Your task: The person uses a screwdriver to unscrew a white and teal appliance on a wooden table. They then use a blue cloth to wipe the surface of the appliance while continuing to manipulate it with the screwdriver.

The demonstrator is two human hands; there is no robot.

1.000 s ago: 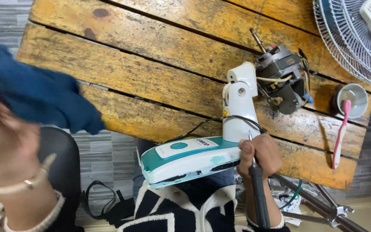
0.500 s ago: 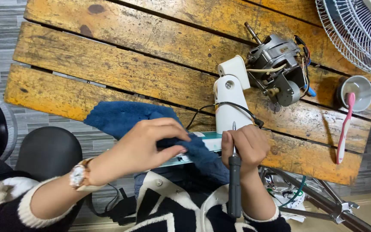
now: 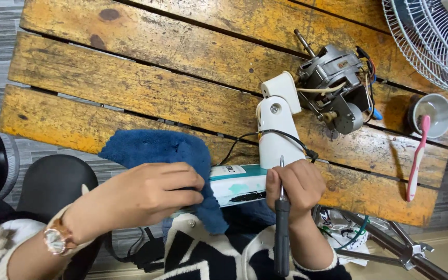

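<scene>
My left hand (image 3: 146,194) presses a blue fluffy cloth (image 3: 156,153) against the teal-and-white fan base (image 3: 242,184) at the table's near edge. My right hand (image 3: 294,186) grips a black-handled screwdriver (image 3: 281,233), its tip pointing up at the white fan neck (image 3: 278,124). The neck stands between the base and a bare grey fan motor (image 3: 335,88) with loose wires. A black cable (image 3: 265,136) loops across the neck.
The worn yellow wooden table (image 3: 156,67) holds a small grey cup (image 3: 431,114) and a pink toothbrush (image 3: 417,155) at right. A white fan grille (image 3: 431,36) lies at the top right. Black stools (image 3: 53,181) stand at left, metal stand legs (image 3: 390,243) at lower right.
My left hand brought the blue cloth in from the far left and laid it over the fan base. My right hand kept hold of the screwdriver at the neck.
</scene>
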